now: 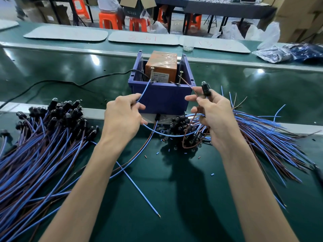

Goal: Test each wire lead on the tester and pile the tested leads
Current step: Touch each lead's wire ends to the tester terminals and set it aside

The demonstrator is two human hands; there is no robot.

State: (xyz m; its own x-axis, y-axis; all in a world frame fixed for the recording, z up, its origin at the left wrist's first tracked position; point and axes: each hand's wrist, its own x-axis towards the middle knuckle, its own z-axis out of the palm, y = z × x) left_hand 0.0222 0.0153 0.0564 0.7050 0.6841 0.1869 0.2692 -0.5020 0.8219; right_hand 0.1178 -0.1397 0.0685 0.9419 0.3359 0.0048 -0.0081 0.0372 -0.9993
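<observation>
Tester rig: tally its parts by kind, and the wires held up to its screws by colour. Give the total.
2 screws
1 blue bin
1 orange unit
1 black cable
1 blue wire
1 brown wire
Total: 7

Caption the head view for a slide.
Left hand holds blue wire at one tester screw, right hand holds brown wire at the other.

2 arms extended, left hand (122, 117) and right hand (215, 117) pinching (fingers (191, 98) curled)
</observation>
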